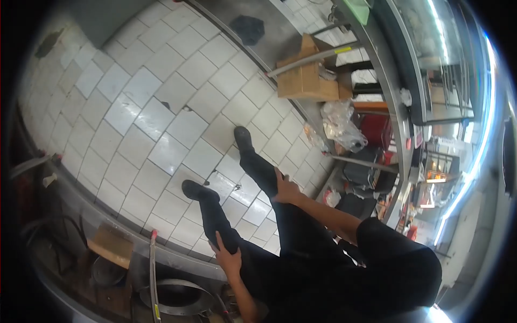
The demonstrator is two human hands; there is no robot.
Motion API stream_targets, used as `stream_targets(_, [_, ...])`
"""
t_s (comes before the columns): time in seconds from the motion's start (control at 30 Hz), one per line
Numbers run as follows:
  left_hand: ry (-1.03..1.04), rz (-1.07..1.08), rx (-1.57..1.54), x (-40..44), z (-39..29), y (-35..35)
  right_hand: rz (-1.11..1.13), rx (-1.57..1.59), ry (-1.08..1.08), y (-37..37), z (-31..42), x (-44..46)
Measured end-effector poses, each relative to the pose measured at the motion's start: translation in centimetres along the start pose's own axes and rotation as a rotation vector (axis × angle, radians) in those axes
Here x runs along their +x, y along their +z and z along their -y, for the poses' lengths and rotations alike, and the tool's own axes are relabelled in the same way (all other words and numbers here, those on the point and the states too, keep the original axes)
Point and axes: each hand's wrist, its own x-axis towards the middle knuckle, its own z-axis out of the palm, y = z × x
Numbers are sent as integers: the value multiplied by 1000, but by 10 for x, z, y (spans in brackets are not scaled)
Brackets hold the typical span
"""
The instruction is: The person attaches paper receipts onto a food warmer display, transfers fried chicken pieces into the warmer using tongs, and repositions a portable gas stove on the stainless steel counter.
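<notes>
My left hand (229,259) lies on the lower of my two dark trouser legs (218,215), near the knee, with its fingers apart. On the other leg, my right hand (288,189) rests near the knee, its fingers spread over the cloth. Neither hand shows anything held in it. Both my dark shoes (243,139) stand on the white tiled floor (183,126), a little apart. Dark sleeves and a dark top cover my upper body, and my forearms are bare.
A cardboard box (309,78) and a clear plastic bag (343,126) sit on low shelving to the right. At lower left, a large round metal pan (177,296) is under a metal-edged counter (121,234). A dark patch (247,29) lies on the metal surface at top.
</notes>
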Motion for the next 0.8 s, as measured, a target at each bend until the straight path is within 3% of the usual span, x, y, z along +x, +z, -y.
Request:
stream_targets(0.07, [-15, -68, -19, 16, 1, -3, -17, 12, 69, -2, 14, 2])
stream_targets(0.23, [-145, -3, 169, 55, -5, -12, -96, 61, 60, 8, 12, -7])
stream_targets(0.53, [-101, 58, 390, 82, 4, -15, -33, 254, 133, 30, -20, -31])
stream_targets(0.6, [-35, 23, 406, 84, 14, -15, -27, 377, 102, 45, -35, -41])
stream_targets(0.67, [227, 24, 476, 88, 25, -13, -25, 493, 68, 64, -56, -49])
stream_targets(0.73, [310, 30, 514, 81, 19, -14, 71, 602, 63, 93, -80, -64])
stream_targets(0.8, [344, 283, 583, 72, 15, -20, 139, 699, 138, 101, -112, -84])
